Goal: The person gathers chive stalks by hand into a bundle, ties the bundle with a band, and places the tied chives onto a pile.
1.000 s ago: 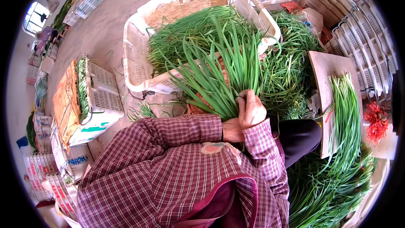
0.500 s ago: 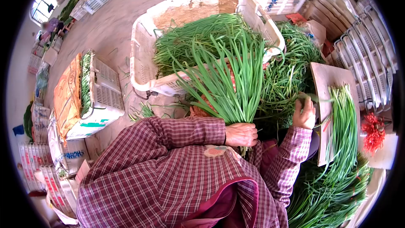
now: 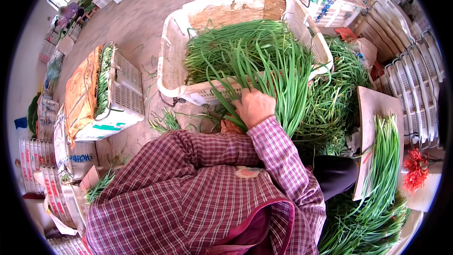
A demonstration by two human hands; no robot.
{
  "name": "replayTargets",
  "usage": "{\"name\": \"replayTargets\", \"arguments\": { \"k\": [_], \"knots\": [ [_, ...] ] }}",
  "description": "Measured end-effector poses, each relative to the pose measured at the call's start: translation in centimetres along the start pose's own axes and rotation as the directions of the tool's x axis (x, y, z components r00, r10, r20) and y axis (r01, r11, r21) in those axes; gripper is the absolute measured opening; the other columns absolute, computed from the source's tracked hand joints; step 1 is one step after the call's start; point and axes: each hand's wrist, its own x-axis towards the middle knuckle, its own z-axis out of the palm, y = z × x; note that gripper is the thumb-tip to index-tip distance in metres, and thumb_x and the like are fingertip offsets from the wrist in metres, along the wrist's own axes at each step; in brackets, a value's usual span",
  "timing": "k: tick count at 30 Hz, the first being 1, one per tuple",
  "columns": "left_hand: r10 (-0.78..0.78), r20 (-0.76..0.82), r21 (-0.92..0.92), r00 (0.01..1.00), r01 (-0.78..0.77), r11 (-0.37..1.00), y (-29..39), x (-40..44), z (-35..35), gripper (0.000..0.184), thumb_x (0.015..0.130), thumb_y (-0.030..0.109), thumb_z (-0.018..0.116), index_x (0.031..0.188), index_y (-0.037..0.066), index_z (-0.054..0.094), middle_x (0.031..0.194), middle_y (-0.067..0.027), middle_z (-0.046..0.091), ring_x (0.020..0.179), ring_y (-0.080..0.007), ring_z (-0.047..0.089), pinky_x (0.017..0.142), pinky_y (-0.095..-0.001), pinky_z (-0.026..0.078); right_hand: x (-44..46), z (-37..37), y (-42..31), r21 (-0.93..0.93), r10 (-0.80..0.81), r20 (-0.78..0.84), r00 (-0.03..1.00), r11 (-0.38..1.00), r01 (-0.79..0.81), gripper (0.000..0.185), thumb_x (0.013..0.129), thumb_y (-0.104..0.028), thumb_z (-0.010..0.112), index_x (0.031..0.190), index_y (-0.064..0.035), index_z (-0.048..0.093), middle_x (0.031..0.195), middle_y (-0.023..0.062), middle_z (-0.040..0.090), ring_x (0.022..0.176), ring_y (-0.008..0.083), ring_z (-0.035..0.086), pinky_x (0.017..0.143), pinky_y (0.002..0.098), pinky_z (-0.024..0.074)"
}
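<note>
A fanned bunch of long flat green leaves, garlic chives by their look (image 3: pixel 288 89), stands up in front of me, spreading toward the large white crate (image 3: pixel 163 73). My right hand (image 3: pixel 255 106) is crossed over to the bunch's left part, its fingers closed on some of the leaves. My right forearm hides my left hand and the bunch's lower end. Only the left sleeve (image 3: pixel 222 148) shows, running behind the right one. More chives (image 3: pixel 245 42) lie in the crate.
Loose greens (image 3: pixel 330 104) are heaped right of the crate. A board (image 3: pixel 377 97) carries a trimmed bundle (image 3: pixel 384 160), beside red ties (image 3: pixel 415 170). Stacked crates (image 3: pixel 406 89) stand far right. Left is a covered crate (image 3: pixel 127 89). A person (image 3: pixel 68 14) is at the far left.
My right hand has moved left from beside the board to the bunch and closed on its leaves. My left hand, shut on the bunch's base before, is now hidden. The view has shifted slightly.
</note>
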Motion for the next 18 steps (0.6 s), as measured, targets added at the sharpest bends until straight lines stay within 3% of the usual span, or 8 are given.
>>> {"name": "replayTargets", "arguments": {
  "k": [2,4,6,8,10,13,18],
  "knots": [
    [0.01,0.015,0.043,1.0,-0.011,0.999,0.4,0.3,-0.3,0.023,0.088,0.017,0.049,0.106,0.004,0.052,0.112,-0.0094,0.051,0.11,-0.0206,0.046,0.1,-0.0367,0.033,1.0,0.8,-0.7,0.014,-0.039,-0.065,0.997,0.999,0.04,0.034,0.075,-0.041,0.072,0.077,-0.0078,0.065,0.066,0.0075,0.063,0.059,0.0219,0.064,0.051,0.0342,0.0494],
    [0.01,0.033,0.069,0.999,-0.012,0.998,0.5,0.5,-0.6,0.022,0.087,0.017,0.049,0.104,0.004,0.052,0.109,-0.0089,0.051,0.108,-0.0205,0.047,0.098,-0.0365,0.034,2.3,1.3,-1.1,-0.061,0.01,0.104,0.995,0.998,-0.003,0.037,0.074,-0.043,0.072,0.078,-0.0075,0.064,0.067,0.0077,0.064,0.062,0.0222,0.065,0.055,0.0357,0.0504],
    [-0.005,0.045,0.058,0.999,0.002,0.998,0.8,1.4,-0.1,0.02,0.085,0.017,0.05,0.101,0.005,0.052,0.106,-0.0085,0.051,0.105,-0.0204,0.047,0.095,-0.0362,0.034,2.8,2.1,-0.9,-0.038,0.032,0.093,0.995,0.999,-0.029,0.034,0.073,-0.04,0.073,0.079,-0.0076,0.064,0.07,0.0088,0.065,0.064,0.0231,0.065,0.057,0.0376,0.0509],
    [-0.011,0.046,0.057,0.999,0.008,0.998,1.1,1.9,0.2,0.019,0.084,0.017,0.05,0.098,0.005,0.052,0.103,-0.0081,0.051,0.103,-0.0203,0.048,0.093,-0.036,0.035,2.6,2.6,0.0,0.15,0.002,-0.107,0.994,0.989,0.015,0.031,0.073,-0.036,0.073,0.079,-0.0075,0.064,0.069,0.0101,0.065,0.064,0.0248,0.065,0.059,0.0387,0.0512],
    [-0.012,0.047,0.057,0.999,0.01,0.998,1.2,2.1,0.3,0.017,0.083,0.018,0.051,0.095,0.006,0.052,0.1,-0.0076,0.051,0.1,-0.0202,0.048,0.091,-0.0357,0.035,2.5,2.2,0.8,0.246,-0.001,-0.101,0.995,0.969,0.026,0.026,0.074,-0.031,0.073,0.081,-0.0069,0.064,0.069,0.0113,0.065,0.064,0.0267,0.065,0.059,0.0388,0.0511],
    [-0.011,0.053,0.047,0.999,0.008,0.999,1.4,2.2,0.3,0.015,0.081,0.018,0.052,0.091,0.006,0.052,0.096,-0.007,0.051,0.097,-0.0201,0.049,0.088,-0.0353,0.036,2.2,1.6,1.4,0.563,0.046,-0.185,0.982,0.824,0.067,0.021,0.075,-0.024,0.071,0.086,-0.0063,0.067,0.071,0.0128,0.067,0.061,0.0282,0.064,0.058,0.0382,0.0503],
    [-0.016,0.051,0.026,0.999,0.014,1.0,1.4,2.1,0.1,0.012,0.078,0.018,0.053,0.084,0.007,0.053,0.088,-0.0059,0.051,0.09,-0.0198,0.05,0.083,-0.0346,0.037,2.1,0.9,1.6,0.563,0.073,-0.23,0.97,0.823,0.071,0.019,0.077,-0.019,0.069,0.089,-0.0052,0.068,0.071,0.0145,0.066,0.061,0.0275,0.064,0.06,0.0357,0.0511]
  ]
}}
